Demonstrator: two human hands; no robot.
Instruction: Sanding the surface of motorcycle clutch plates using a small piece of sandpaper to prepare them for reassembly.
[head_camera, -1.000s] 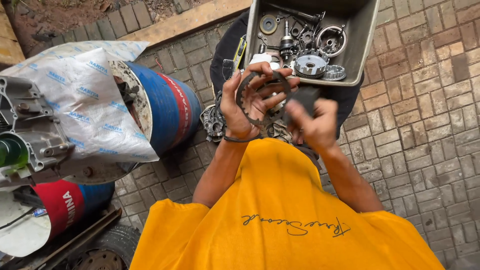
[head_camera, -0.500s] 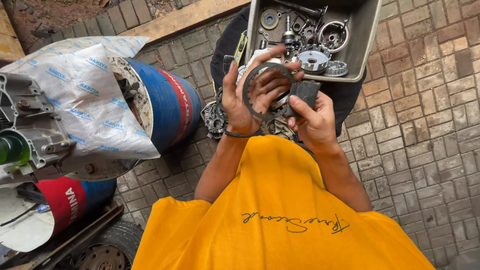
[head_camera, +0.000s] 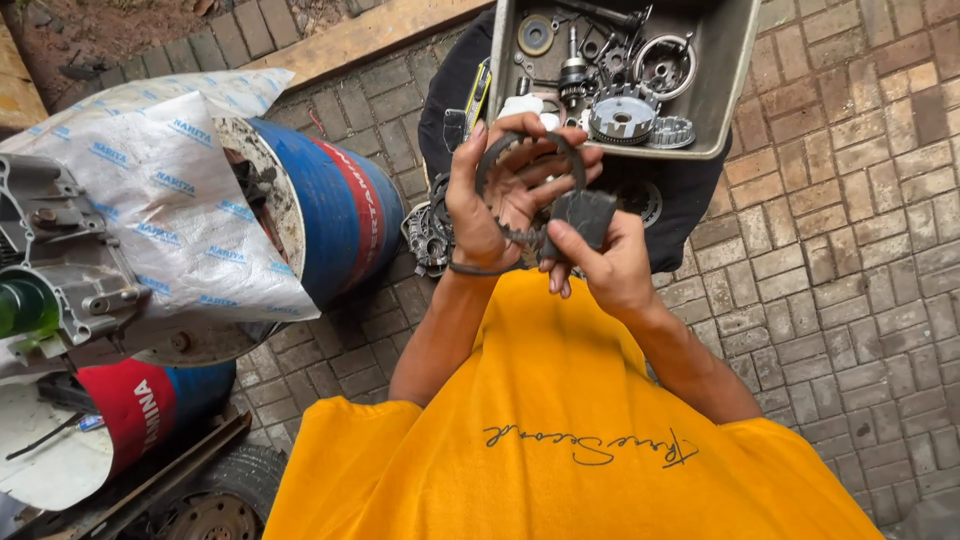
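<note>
My left hand (head_camera: 492, 196) holds a thin toothed metal ring (head_camera: 527, 147) upright, fingers curled around its rim, with a dark band around that wrist. My right hand (head_camera: 597, 262) grips a small dark pad (head_camera: 585, 213) and presses it against the ring's lower right edge. Both hands are raised above my yellow shirt (head_camera: 560, 440). Just beyond them lies a grey metal tray (head_camera: 728, 75) with gears, shafts and round engine parts in it.
A dark cloth (head_camera: 450, 90) lies under the tray on the brick paving (head_camera: 860, 270). A round gear assembly (head_camera: 428, 235) sits left of my hands. At left are a blue and red drum (head_camera: 340, 210) under a white printed sack (head_camera: 150, 190), an engine block (head_camera: 50, 270), and a wheel (head_camera: 200, 500).
Both hands have risen slightly with the ring. The right hand's pad has shifted along the ring's lower edge.
</note>
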